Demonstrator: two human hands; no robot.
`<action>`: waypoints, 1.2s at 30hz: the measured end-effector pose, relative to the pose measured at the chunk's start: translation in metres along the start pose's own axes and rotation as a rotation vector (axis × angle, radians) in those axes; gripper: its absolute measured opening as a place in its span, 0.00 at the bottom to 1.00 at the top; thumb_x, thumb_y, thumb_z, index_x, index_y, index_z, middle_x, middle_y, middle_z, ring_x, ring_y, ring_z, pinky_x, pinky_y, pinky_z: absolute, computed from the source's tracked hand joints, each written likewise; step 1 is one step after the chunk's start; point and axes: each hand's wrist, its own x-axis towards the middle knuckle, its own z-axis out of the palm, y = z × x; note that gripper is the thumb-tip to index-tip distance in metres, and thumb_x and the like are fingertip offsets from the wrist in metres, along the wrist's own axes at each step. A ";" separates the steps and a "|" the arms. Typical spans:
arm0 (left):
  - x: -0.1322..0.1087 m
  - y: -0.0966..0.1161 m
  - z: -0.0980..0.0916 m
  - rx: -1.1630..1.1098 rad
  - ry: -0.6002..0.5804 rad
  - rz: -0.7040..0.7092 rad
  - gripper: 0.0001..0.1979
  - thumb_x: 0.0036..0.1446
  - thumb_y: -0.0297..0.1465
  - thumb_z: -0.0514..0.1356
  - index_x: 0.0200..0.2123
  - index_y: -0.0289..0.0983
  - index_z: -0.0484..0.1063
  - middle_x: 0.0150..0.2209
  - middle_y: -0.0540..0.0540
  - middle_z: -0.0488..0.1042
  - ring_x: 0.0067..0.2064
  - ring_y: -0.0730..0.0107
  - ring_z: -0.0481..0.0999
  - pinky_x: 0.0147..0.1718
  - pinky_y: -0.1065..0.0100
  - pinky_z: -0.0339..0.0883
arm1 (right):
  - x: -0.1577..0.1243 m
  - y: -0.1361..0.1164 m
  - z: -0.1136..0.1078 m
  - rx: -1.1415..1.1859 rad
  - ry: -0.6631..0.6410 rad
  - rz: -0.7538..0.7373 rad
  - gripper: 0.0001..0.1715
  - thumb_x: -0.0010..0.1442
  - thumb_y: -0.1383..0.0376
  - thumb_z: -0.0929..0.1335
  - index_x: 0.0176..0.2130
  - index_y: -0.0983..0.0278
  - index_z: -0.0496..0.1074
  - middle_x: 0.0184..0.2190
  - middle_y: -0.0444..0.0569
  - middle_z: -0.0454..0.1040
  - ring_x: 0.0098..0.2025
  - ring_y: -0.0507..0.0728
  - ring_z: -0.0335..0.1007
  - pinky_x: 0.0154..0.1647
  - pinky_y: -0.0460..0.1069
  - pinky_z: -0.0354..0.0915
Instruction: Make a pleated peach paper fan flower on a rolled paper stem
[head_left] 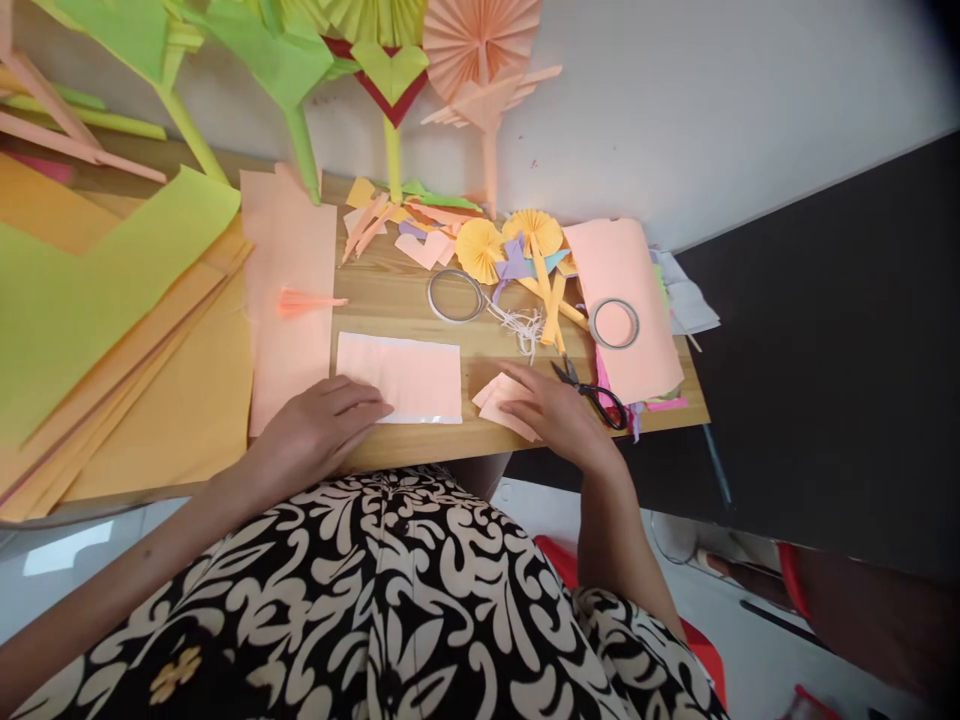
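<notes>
A pale pink paper rectangle (405, 375) lies flat on the table, with whitish strips that look like tape along its long edges. My left hand (322, 420) rests on its lower left corner, fingers stretched out and lying flat. To the right are small pink paper pieces (499, 400), partly overlapping. My right hand (555, 410) touches them from the right with its fingers apart; the palm hides part of them. Black-handled scissors (592, 395) lie just right of this hand, blades partly spread.
Two tape rolls (456, 296) are here, one on the wood, another on a pink paper stack (637, 290). White string (525, 325), orange paper fans (480, 250) and scraps lie behind. Large coloured sheets (112, 330) cover the left. Paper flowers (394, 75) stand along the wall.
</notes>
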 end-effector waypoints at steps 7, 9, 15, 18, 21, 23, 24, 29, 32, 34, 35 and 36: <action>0.003 0.005 -0.020 -0.020 0.114 -0.093 0.13 0.71 0.30 0.56 0.51 0.38 0.80 0.46 0.42 0.84 0.46 0.63 0.83 0.46 0.63 0.78 | 0.011 -0.016 0.006 -0.091 0.294 -0.097 0.21 0.72 0.62 0.63 0.60 0.62 0.73 0.54 0.58 0.79 0.56 0.68 0.73 0.58 0.63 0.67; 0.007 -0.003 -0.026 0.043 0.145 -0.157 0.12 0.71 0.32 0.57 0.47 0.39 0.81 0.44 0.43 0.84 0.45 0.61 0.82 0.45 0.61 0.77 | 0.025 -0.032 0.011 -0.065 0.249 -0.169 0.17 0.72 0.63 0.63 0.55 0.59 0.76 0.52 0.56 0.80 0.55 0.66 0.73 0.58 0.61 0.68; 0.037 -0.029 -0.032 0.209 -0.004 -0.250 0.18 0.71 0.38 0.52 0.47 0.39 0.81 0.47 0.42 0.83 0.49 0.54 0.81 0.48 0.57 0.73 | 0.086 -0.083 0.028 -0.114 0.103 -0.337 0.14 0.72 0.66 0.64 0.51 0.64 0.77 0.51 0.55 0.78 0.54 0.64 0.70 0.56 0.57 0.66; 0.055 -0.036 -0.033 0.264 -0.183 -0.297 0.17 0.68 0.36 0.53 0.50 0.38 0.79 0.50 0.41 0.82 0.52 0.50 0.79 0.48 0.56 0.73 | 0.105 -0.097 0.030 -0.179 0.073 -0.296 0.11 0.69 0.68 0.67 0.50 0.67 0.76 0.50 0.58 0.78 0.54 0.65 0.70 0.52 0.56 0.66; 0.068 -0.038 -0.034 0.291 -0.285 -0.295 0.17 0.66 0.34 0.55 0.52 0.38 0.78 0.48 0.41 0.81 0.51 0.50 0.79 0.47 0.57 0.72 | 0.110 -0.101 0.027 -0.114 0.024 -0.237 0.10 0.67 0.67 0.70 0.48 0.66 0.76 0.47 0.56 0.79 0.48 0.62 0.73 0.48 0.53 0.64; 0.074 -0.038 -0.034 0.292 -0.299 -0.275 0.16 0.65 0.34 0.55 0.51 0.38 0.78 0.45 0.40 0.81 0.48 0.51 0.79 0.45 0.58 0.71 | 0.109 -0.100 0.025 -0.025 -0.019 -0.218 0.08 0.66 0.67 0.71 0.46 0.65 0.76 0.42 0.52 0.80 0.44 0.59 0.74 0.44 0.51 0.63; 0.076 -0.038 -0.034 0.292 -0.300 -0.265 0.15 0.65 0.34 0.55 0.49 0.38 0.79 0.42 0.40 0.80 0.46 0.51 0.79 0.44 0.59 0.71 | 0.108 -0.099 0.025 0.017 -0.036 -0.215 0.07 0.66 0.66 0.72 0.44 0.65 0.76 0.40 0.50 0.80 0.42 0.58 0.74 0.43 0.51 0.62; 0.076 -0.045 -0.028 0.266 -0.251 -0.214 0.14 0.64 0.36 0.55 0.38 0.39 0.81 0.31 0.44 0.78 0.35 0.59 0.77 0.36 0.63 0.67 | 0.101 -0.093 0.032 0.088 -0.018 -0.238 0.04 0.66 0.66 0.71 0.39 0.64 0.76 0.37 0.48 0.79 0.41 0.57 0.72 0.42 0.50 0.61; 0.070 -0.051 -0.022 0.140 -0.145 -0.211 0.16 0.65 0.37 0.53 0.32 0.42 0.79 0.30 0.48 0.80 0.33 0.65 0.75 0.35 0.66 0.65 | 0.094 -0.088 0.035 0.093 0.018 -0.277 0.06 0.68 0.67 0.68 0.38 0.64 0.76 0.38 0.49 0.78 0.44 0.57 0.72 0.45 0.50 0.63; 0.067 -0.054 -0.020 0.070 -0.120 -0.226 0.17 0.65 0.37 0.52 0.30 0.42 0.78 0.30 0.49 0.80 0.32 0.66 0.75 0.34 0.67 0.64 | 0.090 -0.082 0.033 0.084 0.079 -0.272 0.08 0.70 0.67 0.66 0.41 0.63 0.76 0.41 0.50 0.78 0.46 0.58 0.72 0.48 0.51 0.64; 0.066 -0.054 -0.019 0.047 -0.136 -0.239 0.17 0.65 0.37 0.53 0.29 0.41 0.77 0.30 0.49 0.80 0.32 0.65 0.75 0.34 0.67 0.64 | 0.090 -0.079 0.032 0.060 0.130 -0.257 0.09 0.71 0.67 0.65 0.43 0.63 0.76 0.43 0.51 0.78 0.47 0.59 0.72 0.50 0.52 0.65; 0.065 -0.055 -0.018 0.030 -0.163 -0.254 0.17 0.65 0.38 0.53 0.29 0.41 0.77 0.30 0.48 0.80 0.32 0.65 0.75 0.34 0.67 0.64 | 0.090 -0.075 0.030 0.023 0.190 -0.238 0.10 0.71 0.68 0.64 0.46 0.63 0.76 0.45 0.52 0.78 0.49 0.60 0.71 0.52 0.53 0.66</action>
